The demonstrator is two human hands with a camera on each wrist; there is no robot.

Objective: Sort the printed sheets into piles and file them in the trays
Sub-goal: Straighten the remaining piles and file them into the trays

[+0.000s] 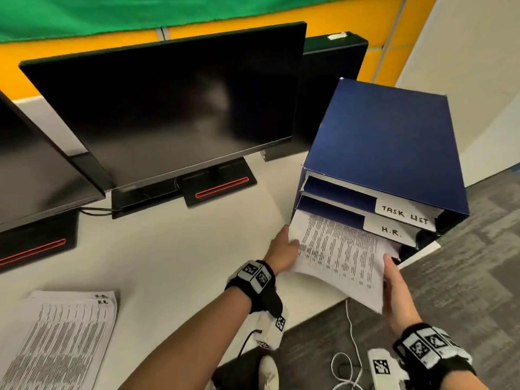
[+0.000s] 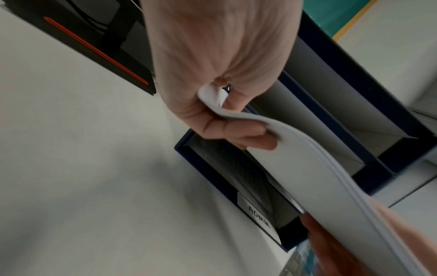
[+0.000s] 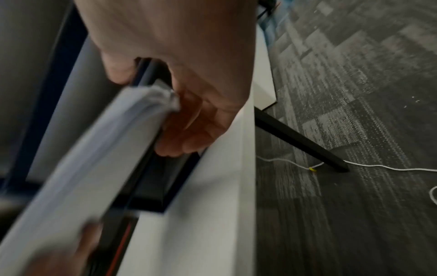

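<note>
A stack of printed sheets (image 1: 340, 257) is held by both hands at the mouth of the blue tray unit (image 1: 394, 142). Its far edge lies under the tray labelled H.R. (image 1: 391, 231), above the bottom tray labelled ADMIN (image 2: 258, 216). My left hand (image 1: 282, 246) pinches the stack's left edge (image 2: 236, 115), thumb on top and fingers below. My right hand (image 1: 394, 288) grips the right edge (image 3: 151, 104). The top tray is labelled TASK LIST (image 1: 405, 214). A second pile of printed sheets (image 1: 59, 339) lies on the desk at the lower left.
Two dark monitors (image 1: 174, 108) stand on the white desk (image 1: 168, 249), their bases with red stripes (image 1: 222, 187) left of the tray unit. The tray unit stands at the desk's right corner. Grey carpet (image 1: 464, 277) with a white cable (image 3: 378, 166) lies beyond the desk edge.
</note>
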